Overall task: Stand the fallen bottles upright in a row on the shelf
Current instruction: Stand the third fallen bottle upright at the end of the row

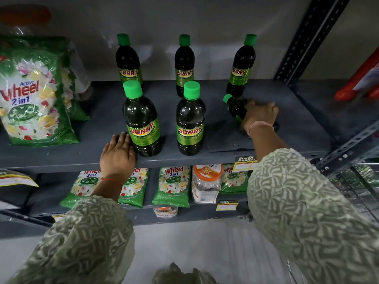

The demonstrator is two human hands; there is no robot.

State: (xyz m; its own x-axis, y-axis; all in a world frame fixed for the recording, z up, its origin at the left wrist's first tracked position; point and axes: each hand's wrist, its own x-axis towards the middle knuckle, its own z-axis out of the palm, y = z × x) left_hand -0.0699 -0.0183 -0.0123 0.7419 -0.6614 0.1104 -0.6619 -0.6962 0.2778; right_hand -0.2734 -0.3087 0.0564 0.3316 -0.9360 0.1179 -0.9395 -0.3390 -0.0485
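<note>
Dark bottles with green caps and "SUNNY" labels stand on the grey shelf (266, 140). Three stand upright at the back: left (127, 60), middle (184, 64), right (243, 66). Two stand upright at the front: left (141, 121), middle (190, 121). A sixth bottle (235, 106) lies tilted at the front right, cap pointing left. My right hand (259, 115) is closed around its body, hiding the lower half. My left hand (118, 152) rests flat on the shelf's front edge, touching the front left bottle's base.
A large green "Wheel" detergent bag (34, 93) stands at the shelf's left. Several smaller Wheel bags (172, 185) and an orange-lidded jar (207, 177) fill the lower shelf. A perforated steel upright (307, 37) bounds the right side. Red items (361, 78) lie beyond it.
</note>
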